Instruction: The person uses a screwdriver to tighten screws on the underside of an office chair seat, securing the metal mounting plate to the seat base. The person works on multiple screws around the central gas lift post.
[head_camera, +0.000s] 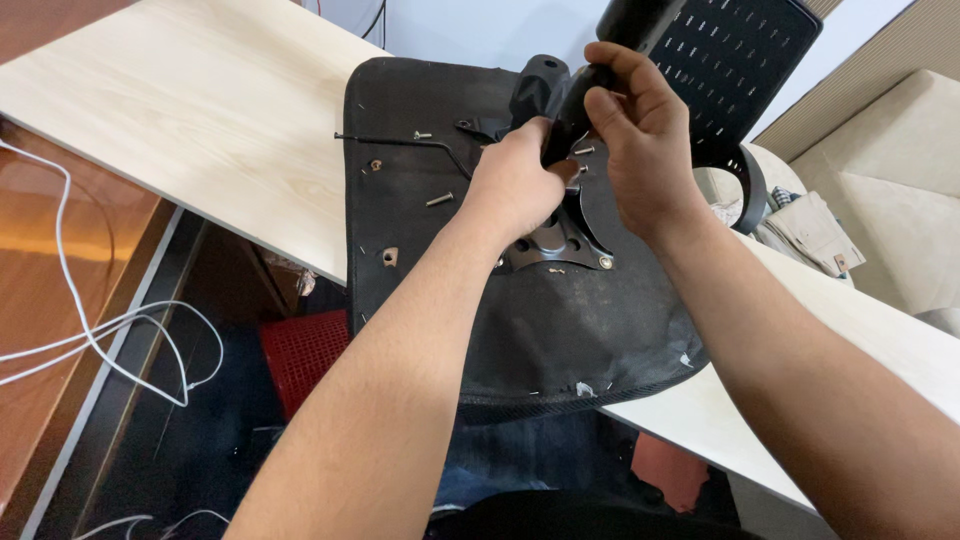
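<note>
A black chair seat (560, 330) lies upside down on a light wooden table (200, 120), its fabric underside facing up. A black metal mounting plate (560, 240) sits at its middle. My left hand (515, 180) rests on the plate, fingers curled around the base of a black bracket (535, 90). My right hand (635, 140) grips a black arm of the perforated chair back (720, 50) just above the plate. A long hex key (400, 138) and loose screws (440, 199) lie on the seat underside, left of my hands.
A red plastic basket (305, 350) stands on the floor under the table. White cables (90, 330) trail over a brown surface at the left. A beige sofa (900, 150) with folded cloth on it is at the right. A black ring-shaped part (752, 185) lies beside the seat.
</note>
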